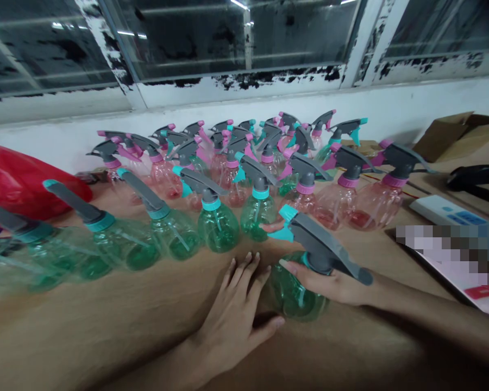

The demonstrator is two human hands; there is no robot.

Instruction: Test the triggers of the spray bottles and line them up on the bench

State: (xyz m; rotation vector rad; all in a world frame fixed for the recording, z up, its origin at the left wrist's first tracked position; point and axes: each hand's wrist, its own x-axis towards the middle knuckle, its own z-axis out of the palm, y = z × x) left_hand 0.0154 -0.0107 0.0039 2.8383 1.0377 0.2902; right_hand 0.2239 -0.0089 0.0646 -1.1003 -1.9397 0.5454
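A green spray bottle (295, 296) with a grey trigger head and teal collar stands on the brown table (106, 326) near the front. My right hand (334, 282) is wrapped round its neck just under the trigger head. My left hand (238, 309) lies flat on the table with its fingers stretched out, and its thumb rests against the bottle's base. Behind them stands a row of green spray bottles (218, 222), and further back several pink spray bottles (350, 201) with grey heads.
A red plastic bag (20, 182) lies at the far left. At the right are a cardboard box (460, 133), a black object (476, 176), a white device with blue buttons (444, 209) and a white sheet (484, 296). A white wall and windows close the back.
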